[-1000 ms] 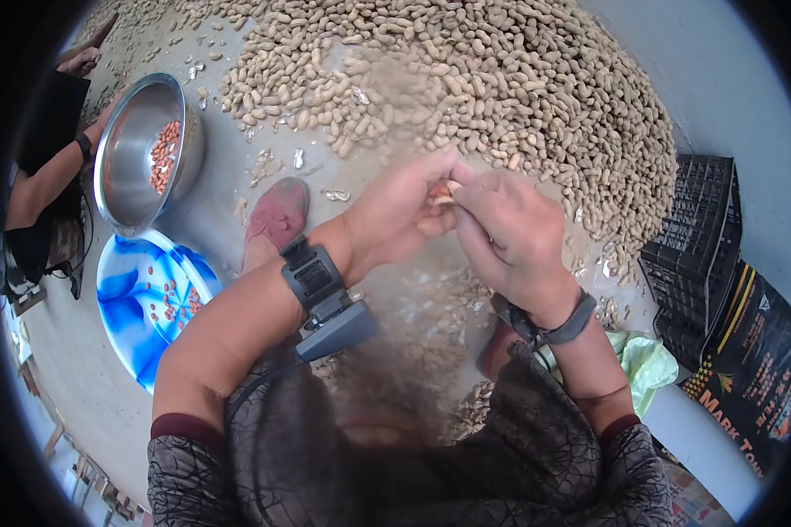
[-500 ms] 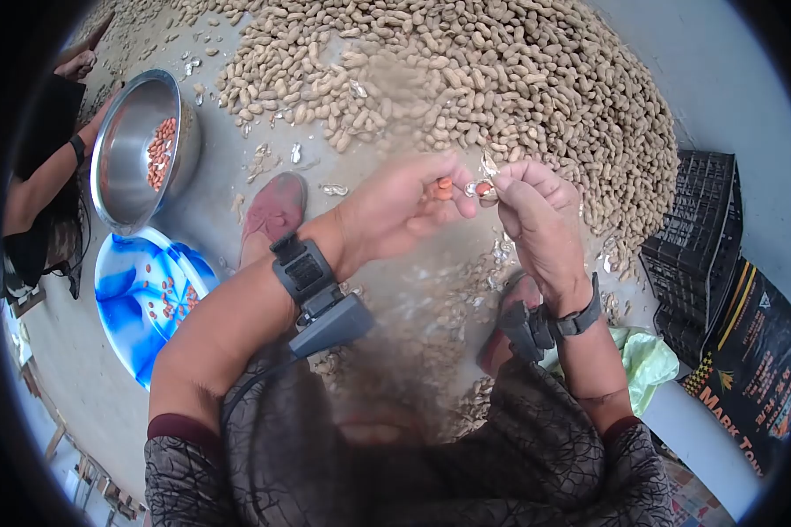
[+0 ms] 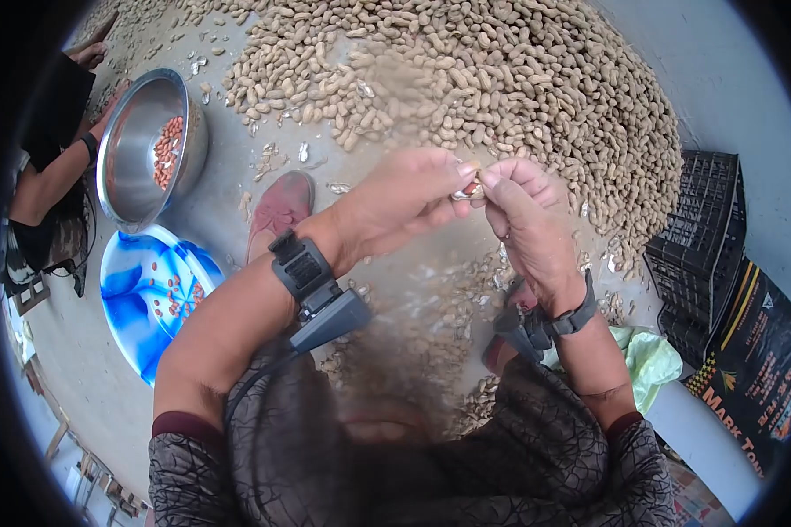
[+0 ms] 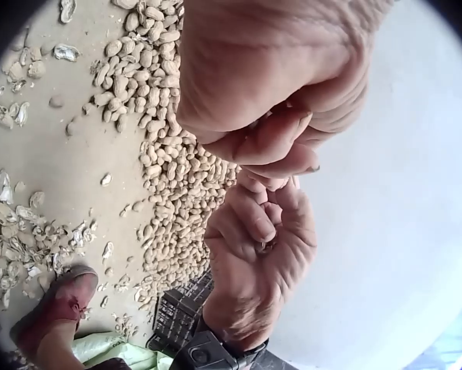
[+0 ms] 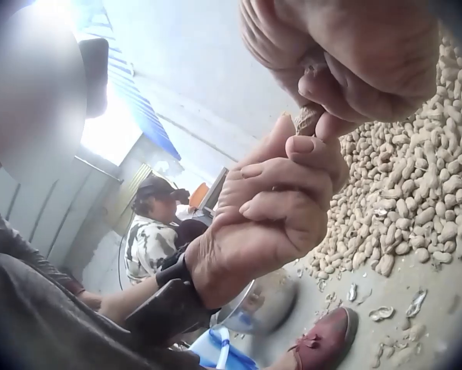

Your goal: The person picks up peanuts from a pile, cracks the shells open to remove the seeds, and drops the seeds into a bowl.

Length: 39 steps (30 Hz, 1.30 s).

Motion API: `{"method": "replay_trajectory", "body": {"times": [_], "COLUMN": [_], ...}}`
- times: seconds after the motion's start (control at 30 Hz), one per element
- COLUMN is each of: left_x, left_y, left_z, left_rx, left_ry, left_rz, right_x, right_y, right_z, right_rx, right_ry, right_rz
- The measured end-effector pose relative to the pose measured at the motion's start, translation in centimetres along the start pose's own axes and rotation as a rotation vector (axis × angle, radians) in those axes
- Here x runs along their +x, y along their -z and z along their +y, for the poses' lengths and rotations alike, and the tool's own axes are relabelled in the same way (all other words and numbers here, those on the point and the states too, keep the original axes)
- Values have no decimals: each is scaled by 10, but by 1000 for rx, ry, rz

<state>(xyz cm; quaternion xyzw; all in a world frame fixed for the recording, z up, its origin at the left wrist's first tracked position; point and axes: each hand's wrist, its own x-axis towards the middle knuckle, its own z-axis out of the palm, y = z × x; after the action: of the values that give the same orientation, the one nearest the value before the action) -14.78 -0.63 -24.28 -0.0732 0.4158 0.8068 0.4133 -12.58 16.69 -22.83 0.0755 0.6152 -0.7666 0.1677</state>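
An opened peanut (image 3: pixel 472 190) with a red kernel showing is pinched between both hands, in front of the big pile of unshelled peanuts (image 3: pixel 518 79). My left hand (image 3: pixel 395 193) holds its left side with thumb and fingers; the other fingers curl toward the palm. From the right, my right hand (image 3: pixel 532 215) grips the shell with thumb and forefinger. The right wrist view shows a piece of brown shell (image 5: pixel 308 119) between the fingertips of both hands. In the left wrist view the fingertips meet and hide the peanut.
At the left stand a steel bowl (image 3: pixel 132 167) and a blue-white basin (image 3: pixel 132 303), both with red kernels. Another person's arm (image 3: pixel 53 176) is beside the bowl. Empty shells lie between my shoes. Black crates (image 3: pixel 699 220) and a green bag (image 3: pixel 650 364) are at the right.
The hands drew apart, showing a split shell at the right hand, then came together again at the peanut. The red kernels seen in the left hand's fingers are now hidden.
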Motion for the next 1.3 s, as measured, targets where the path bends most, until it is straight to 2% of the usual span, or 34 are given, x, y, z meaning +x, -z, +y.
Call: {"method": "replay_trajectory", "body": {"times": [0.23, 0.3, 0.43, 0.5, 0.53, 0.6, 0.73, 0.8, 0.83, 0.9, 1.03, 1.1, 1.2, 1.3], "left_x": [5, 3, 1, -1, -1, 0, 0, 0, 0, 0, 1, 3, 1, 0], "left_y": [7, 5, -3, -9, -9, -8, -12, -16, -17, -18, -14, -12, -12, -15], "left_z": [-9, -8, -11, -8, -9, -10, -10, -10, -10, -10, -17, -20, -19, -16], "left_rx": [34, 104, 66, 53, 54, 6, 20, 184, 183, 458, 518, 572, 567, 521], "left_ry": [-107, -59, -87, -99, -98, -99, -107, -240, -239, -362, -414, -480, -426, -459], "left_rz": [-3, -2, -3, 24, 22, -15, 34, 174, 172, 224, 222, 273, 284, 301], "right_x": [-5, -3, -6, -5, -6, -10, -5, -3, -3, -2, 0, 0, -2, -4], "right_y": [-11, -6, -8, -6, -9, -14, -11, -7, -6, -6, -6, -7, -10, -9], "right_z": [-13, 4, -1, -5, -11, -23, -24, -21, -20, -19, -10, -7, -9, -6], "right_rx": [-279, -406, -412, -598, -598, -291, -286, -139, -140, -129, -142, -113, -232, -142], "right_ry": [20, 212, 275, 428, 428, 197, 102, -23, -23, -82, -7, 44, 72, 98], "right_rz": [-16, 7, -6, -25, -23, -31, 15, 20, 21, 35, 13, -10, -8, -17]}}
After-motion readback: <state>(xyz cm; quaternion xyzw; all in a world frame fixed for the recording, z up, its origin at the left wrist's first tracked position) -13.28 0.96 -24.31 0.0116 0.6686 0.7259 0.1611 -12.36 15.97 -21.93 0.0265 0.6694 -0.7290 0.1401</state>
